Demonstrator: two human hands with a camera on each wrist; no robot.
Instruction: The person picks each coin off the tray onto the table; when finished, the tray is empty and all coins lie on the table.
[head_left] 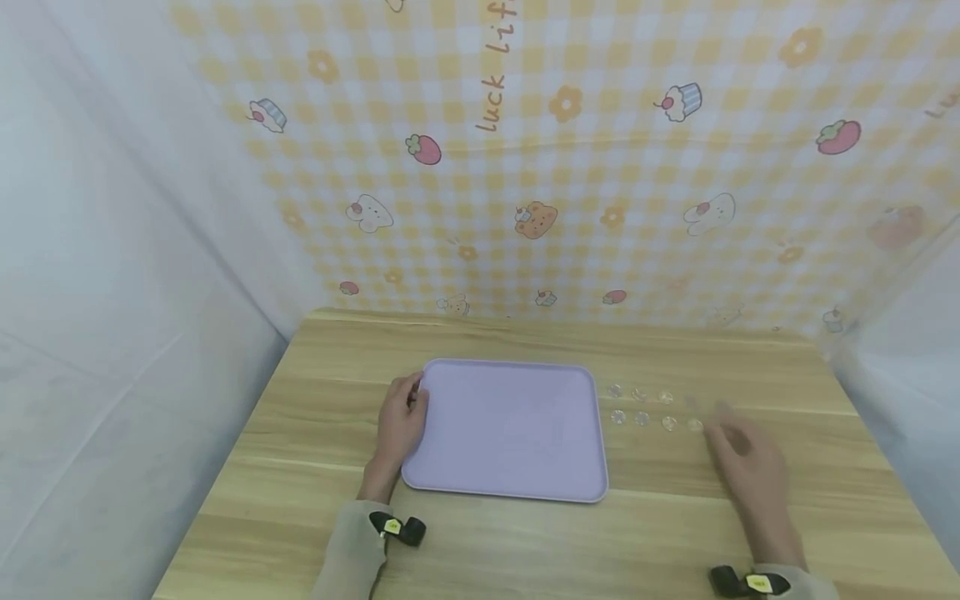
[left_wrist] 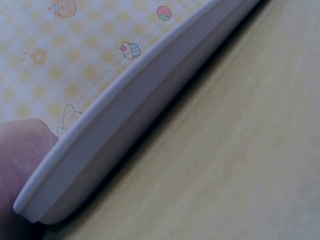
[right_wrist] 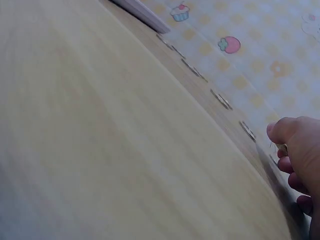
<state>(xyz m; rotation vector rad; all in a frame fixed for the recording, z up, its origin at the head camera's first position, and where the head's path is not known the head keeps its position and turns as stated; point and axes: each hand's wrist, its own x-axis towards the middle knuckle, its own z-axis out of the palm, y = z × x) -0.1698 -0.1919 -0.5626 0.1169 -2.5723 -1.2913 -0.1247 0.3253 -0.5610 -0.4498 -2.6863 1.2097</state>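
A lilac rectangular tray (head_left: 510, 429) lies on the wooden table, its outer wall (left_wrist: 115, 115) close up in the left wrist view. My left hand (head_left: 400, 425) holds the tray's left side near the far corner, with a digit (left_wrist: 25, 155) at the rim. To the right of the tray, several small clear round discs (head_left: 642, 418) lie in two rows; in the right wrist view these discs (right_wrist: 221, 99) show edge-on. My right hand (head_left: 750, 467), beside the right end of the rows, pinches a small clear disc (right_wrist: 282, 148) between thumb and forefinger, mostly hidden by the fingers.
The wooden table (head_left: 525, 550) reaches back to a yellow checked cloth (head_left: 570, 167) with printed cakes and strawberries. White cloth (head_left: 112, 292) hangs at the left side. Each wrist wears a small black camera on a band.
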